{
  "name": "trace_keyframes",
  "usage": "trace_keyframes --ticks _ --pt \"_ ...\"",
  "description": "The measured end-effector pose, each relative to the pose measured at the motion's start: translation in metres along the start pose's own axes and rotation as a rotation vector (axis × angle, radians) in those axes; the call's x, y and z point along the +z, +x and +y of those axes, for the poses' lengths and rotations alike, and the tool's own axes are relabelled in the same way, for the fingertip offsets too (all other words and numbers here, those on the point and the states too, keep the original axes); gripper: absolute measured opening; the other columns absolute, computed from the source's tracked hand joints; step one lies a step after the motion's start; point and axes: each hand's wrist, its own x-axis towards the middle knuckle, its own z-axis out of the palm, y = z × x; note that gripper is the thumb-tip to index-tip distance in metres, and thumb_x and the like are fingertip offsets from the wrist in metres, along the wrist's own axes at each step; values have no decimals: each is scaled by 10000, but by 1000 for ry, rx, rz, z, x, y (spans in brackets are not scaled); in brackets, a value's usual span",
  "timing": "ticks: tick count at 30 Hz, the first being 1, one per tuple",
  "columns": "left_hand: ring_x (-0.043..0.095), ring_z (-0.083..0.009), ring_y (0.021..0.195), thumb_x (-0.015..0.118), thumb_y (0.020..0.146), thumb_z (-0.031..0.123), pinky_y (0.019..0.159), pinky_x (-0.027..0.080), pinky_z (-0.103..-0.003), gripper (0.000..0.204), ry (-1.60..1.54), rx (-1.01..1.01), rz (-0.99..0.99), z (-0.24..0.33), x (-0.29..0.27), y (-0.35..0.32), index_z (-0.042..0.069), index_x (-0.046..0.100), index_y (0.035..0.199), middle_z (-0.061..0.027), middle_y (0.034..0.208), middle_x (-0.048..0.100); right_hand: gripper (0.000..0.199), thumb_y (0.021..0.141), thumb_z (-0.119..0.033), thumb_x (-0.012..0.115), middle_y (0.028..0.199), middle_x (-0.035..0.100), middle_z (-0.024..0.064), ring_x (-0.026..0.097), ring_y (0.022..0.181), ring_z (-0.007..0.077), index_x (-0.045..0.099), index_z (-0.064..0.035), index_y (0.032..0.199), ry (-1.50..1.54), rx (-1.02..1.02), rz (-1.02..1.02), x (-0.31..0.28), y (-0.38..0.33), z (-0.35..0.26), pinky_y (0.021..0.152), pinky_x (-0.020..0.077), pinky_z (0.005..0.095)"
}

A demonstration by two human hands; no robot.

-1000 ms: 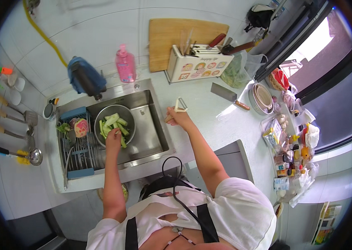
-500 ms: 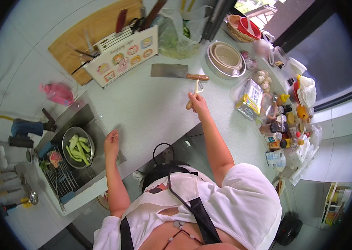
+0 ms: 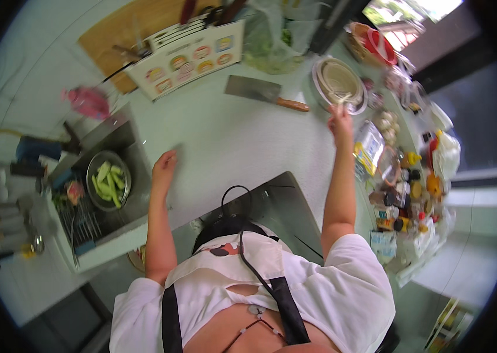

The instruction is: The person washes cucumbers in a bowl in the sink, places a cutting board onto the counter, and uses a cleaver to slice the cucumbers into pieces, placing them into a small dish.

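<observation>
My right hand (image 3: 340, 122) reaches out to the far right, fingers closed around a pale Y-shaped peeler (image 3: 342, 99). The peeler's head is over the near rim of the stacked cream bowls (image 3: 337, 75); whether it touches them I cannot tell. To the left of that hand, a cleaver (image 3: 254, 89) with a wooden handle lies flat on the counter. My left hand (image 3: 164, 166) hovers by the sink's right edge, fingers loosely curled in with nothing visible in them. Pale green peeled vegetable pieces (image 3: 109, 181) fill a steel bowl (image 3: 90, 187) in the sink.
A knife block (image 3: 185, 65) stands before a wooden board (image 3: 102, 44) at the back, with a plastic bag of greens (image 3: 275, 50) alongside. Garlic (image 3: 387, 126), a yellow-and-white packet (image 3: 369, 146) and several seasoning bottles (image 3: 404, 200) crowd the right side. A pink bottle (image 3: 88, 103) stands behind the sink.
My right hand has carried the peeler rightward, from near the cleaver's handle to the stacked bowls. My left hand has risen slightly. The whole view has shifted a little.
</observation>
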Motion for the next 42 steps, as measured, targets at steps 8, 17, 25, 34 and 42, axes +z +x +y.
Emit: trace_keyframes --ticks 8,17,25,34,42 --pt "584 -119 832 536 864 196 763 445 -257 265 52 -61 304 -17 -31 -43 32 601 1062 -64 876 642 296 844 -99 574 981 626 108 530 618 67 536 -34 1131 542 137 -288 124 -28 50 501 449 178" --pt "551 -121 742 546 853 190 679 437 -254 256 -246 -184 577 -125 -131 -99 28 603 1043 -52 838 628 305 870 -176 534 1040 605 49 559 771 108 525 -48 1146 -124 427 -932 362 -241 92 677 472 239" --pt "540 -92 756 559 853 175 695 427 -228 247 -427 -179 613 -168 -219 -119 13 605 1033 -28 831 620 489 842 -204 560 1145 514 76 546 963 186 405 -33 1272 -367 383 -930 480 -291 167 752 480 301" --pt "540 -102 802 526 875 167 723 422 -224 269 -397 -179 558 -182 -279 -158 3 578 1081 -35 875 611 388 828 -216 589 982 571 103 601 745 197 454 -11 1128 -549 392 -726 557 -293 239 556 495 292" --pt "561 -114 876 521 890 172 762 425 -231 280 -397 -210 437 -190 -298 -168 26 556 1126 -42 952 610 267 833 -221 566 719 600 102 590 548 193 497 8 952 -679 353 -647 578 -295 274 464 484 338"
